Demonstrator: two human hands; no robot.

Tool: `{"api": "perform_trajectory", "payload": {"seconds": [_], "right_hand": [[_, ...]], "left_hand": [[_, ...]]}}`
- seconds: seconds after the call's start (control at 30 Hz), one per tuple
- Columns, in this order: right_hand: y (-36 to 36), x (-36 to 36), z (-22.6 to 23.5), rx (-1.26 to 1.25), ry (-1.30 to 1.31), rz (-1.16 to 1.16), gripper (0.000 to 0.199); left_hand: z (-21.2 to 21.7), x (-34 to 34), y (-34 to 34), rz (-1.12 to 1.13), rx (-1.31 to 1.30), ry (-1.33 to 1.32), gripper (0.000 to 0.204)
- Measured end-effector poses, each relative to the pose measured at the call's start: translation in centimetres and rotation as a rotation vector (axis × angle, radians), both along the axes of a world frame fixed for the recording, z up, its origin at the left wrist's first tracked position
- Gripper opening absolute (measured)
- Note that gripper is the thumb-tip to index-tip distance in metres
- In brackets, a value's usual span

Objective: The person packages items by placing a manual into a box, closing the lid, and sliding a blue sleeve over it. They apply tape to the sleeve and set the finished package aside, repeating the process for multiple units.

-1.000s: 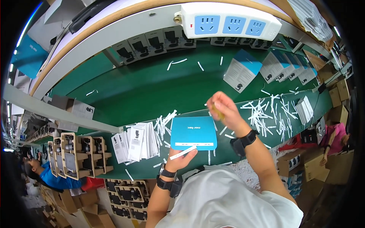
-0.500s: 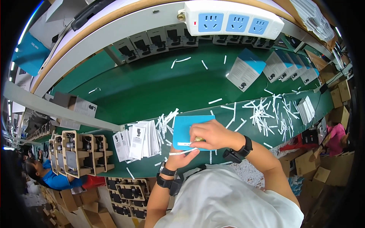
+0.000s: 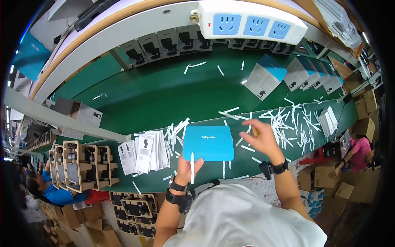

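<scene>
My left hand [image 3: 190,168] grips the near left edge of a flat blue box [image 3: 209,144] with printing on its top. A white paper strip [image 3: 192,171] stands between the thumb and fingers of that hand, lying over the box edge. To the right of the box, my right hand [image 3: 263,138] is in the air with its fingers spread. Something small and yellowish [image 3: 256,132] shows at its fingers; whether it is worn or held is unclear. Loose white strips [image 3: 228,115] lie beyond the box.
Folded leaflets [image 3: 146,152] are stacked to the left, near wooden racks [image 3: 80,166] of dark parts. Strips [image 3: 284,123] pile up on the right beside a paper stack [image 3: 328,121]. Printed boxes [image 3: 266,76] stand behind on the green bench [image 3: 164,94]. A power strip [image 3: 251,22] hangs overhead.
My right hand has left the box and moved right, its fingers spreading. The box has tilted, showing its printed top. Another strip appears beyond it; the strip at my left hand now points toward me.
</scene>
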State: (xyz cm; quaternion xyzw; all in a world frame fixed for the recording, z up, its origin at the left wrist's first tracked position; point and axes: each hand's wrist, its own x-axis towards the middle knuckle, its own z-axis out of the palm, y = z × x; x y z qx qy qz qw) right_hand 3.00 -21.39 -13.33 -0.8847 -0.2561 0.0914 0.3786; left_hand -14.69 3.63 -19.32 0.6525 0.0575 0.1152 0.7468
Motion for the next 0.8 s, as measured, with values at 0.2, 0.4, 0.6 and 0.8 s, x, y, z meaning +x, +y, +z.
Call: {"api": "perform_trajectory", "payload": {"seconds": [0.2, 0.4, 0.6, 0.8], "right_hand": [[8.9, -6.2, 5.9, 0.249, -0.400, 0.639, 0.028], [9.1, -6.2, 3.5, 0.366, -0.419, 0.790, 0.024], [0.8, 0.9, 3.7, -0.324, -0.238, -0.228, 0.074], [1.4, -7.0, -0.5, 0.287, -0.144, 0.227, 0.046]], "left_hand": [[-0.4, 0.4, 0.0, 0.008, -0.028, -0.039, 0.037], [-1.1, -0.1, 1.2, -0.112, 0.127, -0.036, 0.054], [0.5, 1.3, 0.7, 0.159, -0.003, -0.218, 0.085], [0.5, 1.1, 2.1, 0.040, 0.353, -0.164, 0.059]]}}
